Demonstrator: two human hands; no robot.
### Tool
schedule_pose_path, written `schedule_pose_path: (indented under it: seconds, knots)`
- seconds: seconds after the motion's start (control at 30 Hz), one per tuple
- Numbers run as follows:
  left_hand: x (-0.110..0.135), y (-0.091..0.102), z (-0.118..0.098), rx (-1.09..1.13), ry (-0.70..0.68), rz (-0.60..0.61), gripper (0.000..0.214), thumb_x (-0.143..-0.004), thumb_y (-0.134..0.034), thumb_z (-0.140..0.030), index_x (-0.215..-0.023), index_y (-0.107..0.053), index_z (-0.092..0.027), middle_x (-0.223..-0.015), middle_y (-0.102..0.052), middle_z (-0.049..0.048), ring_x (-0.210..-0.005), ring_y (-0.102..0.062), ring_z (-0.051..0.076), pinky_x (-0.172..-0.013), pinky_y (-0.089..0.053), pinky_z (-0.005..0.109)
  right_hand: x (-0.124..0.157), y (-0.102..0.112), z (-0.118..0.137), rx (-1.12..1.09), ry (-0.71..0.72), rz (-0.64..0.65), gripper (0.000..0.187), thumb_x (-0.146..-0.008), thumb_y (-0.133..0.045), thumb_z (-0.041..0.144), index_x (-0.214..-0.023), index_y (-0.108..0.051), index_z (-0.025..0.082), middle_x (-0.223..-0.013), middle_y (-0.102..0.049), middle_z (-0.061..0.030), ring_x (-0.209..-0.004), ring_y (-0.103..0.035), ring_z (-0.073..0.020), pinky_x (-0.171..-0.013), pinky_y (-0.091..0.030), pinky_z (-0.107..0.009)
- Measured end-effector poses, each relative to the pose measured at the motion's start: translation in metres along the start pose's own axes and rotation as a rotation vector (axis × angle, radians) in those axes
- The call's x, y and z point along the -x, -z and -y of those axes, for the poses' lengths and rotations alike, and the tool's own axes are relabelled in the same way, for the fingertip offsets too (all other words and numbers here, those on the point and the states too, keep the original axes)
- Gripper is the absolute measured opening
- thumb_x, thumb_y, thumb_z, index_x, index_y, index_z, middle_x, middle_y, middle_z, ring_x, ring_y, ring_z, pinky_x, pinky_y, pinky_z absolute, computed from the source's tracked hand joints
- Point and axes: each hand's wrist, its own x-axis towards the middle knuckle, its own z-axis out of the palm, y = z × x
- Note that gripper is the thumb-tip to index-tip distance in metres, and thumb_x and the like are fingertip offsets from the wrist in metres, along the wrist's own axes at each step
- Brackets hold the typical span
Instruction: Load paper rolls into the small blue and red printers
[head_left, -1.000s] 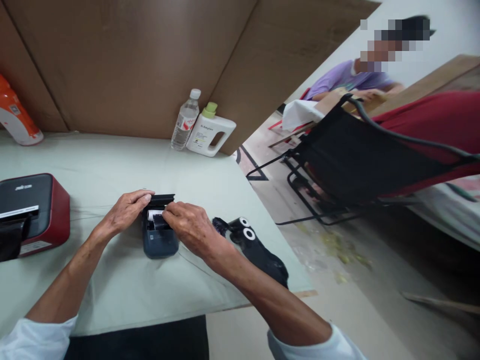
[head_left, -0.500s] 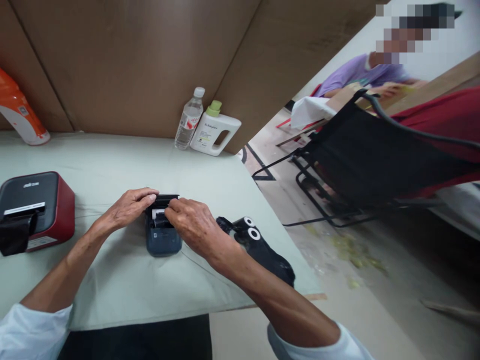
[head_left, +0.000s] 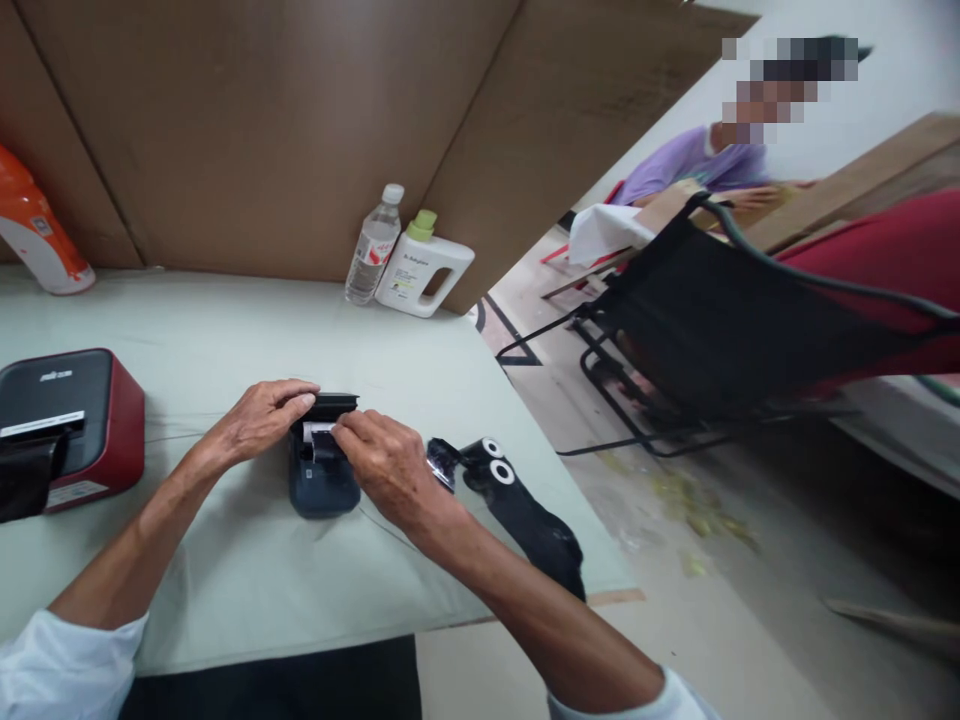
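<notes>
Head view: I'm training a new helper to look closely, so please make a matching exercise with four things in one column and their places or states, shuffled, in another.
Things
1. Left hand
2. Dark blue device
3. Red-sided machine
4. White jug

Places or states
A. Open, with its lid raised
B. Green-capped, next to a clear bottle
C. At the left end of the raised lid
D. On the left part of the table, a black strip hanging at its front

Pairs: 1-C, 2-A, 3-D, 4-B
</notes>
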Motion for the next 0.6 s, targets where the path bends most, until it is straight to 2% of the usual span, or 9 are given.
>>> schedule_pose_path:
  seconds: [0.1,0.23,0.4,0.5,0.6]
  knots:
    - [0.000,-0.001,-0.003,-0.010,-0.005,-0.012,0.051,-0.093,-0.051,-0.057,-0.119,-0.077,-0.021,-0.131,-0.074,0.0091,-0.124,-0.066,0.031,-0.112,-0.047,0.042,0.005,-0.002,0.001,-0.007,-0.022,-0.046,0.023,-0.098,-0.053,0.001,-0.088,-0.067,0.017,-0.088,-0.070,-0.0063,-0.078,-0.058,-0.0190,-0.070,-0.042,-0.030]
    - [-0.001,-0.001,-0.001,0.026,0.009,-0.012,0.054,-0.092,-0.052,-0.061,-0.116,-0.077,-0.021,-0.122,-0.077,0.0085,-0.116,-0.070,0.031,-0.105,-0.052,0.041,0.007,-0.003,0.001,-0.032,-0.051,-0.079,0.024,-0.097,-0.051,0.000,-0.091,-0.068,0.016,-0.092,-0.071,-0.0076,-0.080,-0.060,-0.0186,-0.073,-0.044,-0.029]
    - [0.000,-0.001,0.005,0.081,0.018,-0.018,0.053,-0.091,-0.054,-0.060,-0.117,-0.077,-0.020,-0.122,-0.077,0.0081,-0.115,-0.069,0.031,-0.103,-0.053,0.041,0.005,-0.010,-0.002,-0.092,-0.056,-0.087,0.028,-0.093,-0.050,-0.002,-0.095,-0.070,0.016,-0.096,-0.074,-0.0081,-0.084,-0.066,-0.0193,-0.076,-0.052,-0.030]
    - [0.000,-0.001,0.008,0.090,0.022,0.000,0.054,-0.093,-0.053,-0.060,-0.123,-0.074,-0.020,-0.122,-0.076,0.0086,-0.113,-0.070,0.030,-0.103,-0.053,0.043,0.006,-0.012,-0.003,-0.283,-0.088,-0.195,0.032,-0.090,-0.049,-0.003,-0.099,-0.072,0.017,-0.099,-0.077,-0.0082,-0.090,-0.071,-0.0194,-0.080,-0.057,-0.030]
    - [0.001,-0.001,0.011,0.083,-0.008,0.025,0.057,-0.094,-0.053,-0.060,-0.131,-0.069,-0.020,-0.132,-0.072,0.0100,-0.121,-0.066,0.031,-0.108,-0.050,0.044,0.015,-0.006,0.005,-0.577,-0.113,-0.355,0.033,-0.087,-0.052,-0.004,-0.100,-0.072,0.018,-0.097,-0.077,-0.0082,-0.093,-0.074,-0.0184,-0.082,-0.061,-0.030]
